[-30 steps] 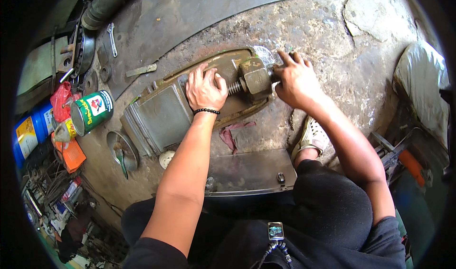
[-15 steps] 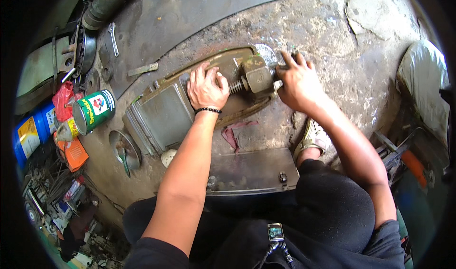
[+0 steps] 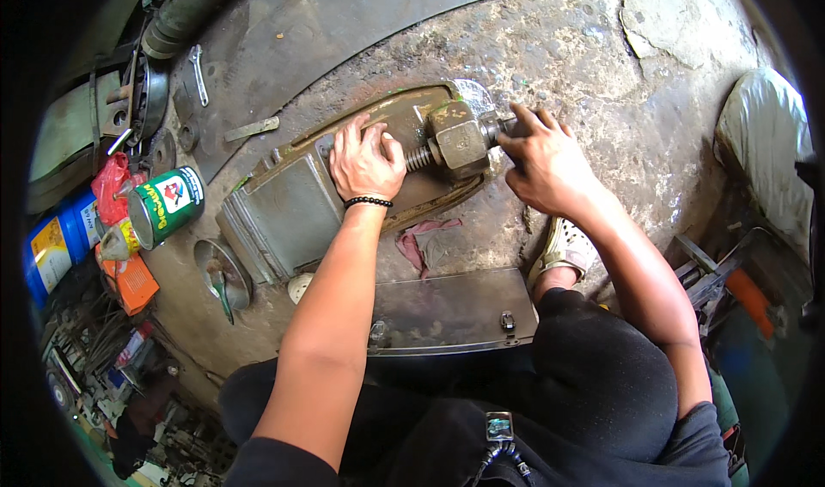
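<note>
A heavy, worn machine vise (image 3: 292,208) lies on the floor ahead of me, its threaded screw (image 3: 418,159) running through a square block (image 3: 458,139) at the right. My left hand (image 3: 365,162) rests on the vise body beside the screw, palm down, fingers stretched out and holding nothing. At the screw's outer end, just right of the block, my right hand (image 3: 546,156) has its fingers bent around the shaft. The thumb sits lower, apart from the shaft; the fingers partly hide the shaft's tip.
Nearer me lie a reddish rag (image 3: 423,245) and a flat metal case (image 3: 447,311). At the left are a metal bowl (image 3: 210,263) with a brush, a green can (image 3: 172,203) and a blue bucket (image 3: 64,242). An adjustable wrench (image 3: 199,74) lies on sheet metal (image 3: 344,23).
My right hand has shifted around the screw's end, its thumb now lower and farther from the shaft. My left hand stays on the vise. The whole view has drifted slightly.
</note>
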### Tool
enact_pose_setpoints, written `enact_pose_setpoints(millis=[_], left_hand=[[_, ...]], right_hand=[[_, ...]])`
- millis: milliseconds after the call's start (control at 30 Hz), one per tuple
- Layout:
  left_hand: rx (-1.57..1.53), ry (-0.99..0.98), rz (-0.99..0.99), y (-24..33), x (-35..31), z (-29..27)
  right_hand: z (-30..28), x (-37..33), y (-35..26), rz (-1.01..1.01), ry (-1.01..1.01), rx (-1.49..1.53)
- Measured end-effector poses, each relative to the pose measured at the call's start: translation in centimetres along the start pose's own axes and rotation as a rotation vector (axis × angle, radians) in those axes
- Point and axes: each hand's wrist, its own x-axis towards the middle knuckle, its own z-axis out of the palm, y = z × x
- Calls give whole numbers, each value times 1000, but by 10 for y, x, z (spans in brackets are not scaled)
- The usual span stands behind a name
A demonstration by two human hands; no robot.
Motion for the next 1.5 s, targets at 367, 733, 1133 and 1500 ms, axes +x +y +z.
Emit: enact_pose_setpoints(millis=[367, 733, 1133, 1500], left_hand=[[-11, -21, -10, -3, -2, 1], [-54, 5, 58, 7, -11, -19], [46, -838, -140, 63, -168, -16], [-447, -877, -199, 66, -78, -93]], right_hand=[[8, -17, 62, 11, 112, 202], [11, -26, 80, 35, 229, 164], [25, -47, 84, -27, 219, 316], [24, -53, 110, 59, 241, 408]])
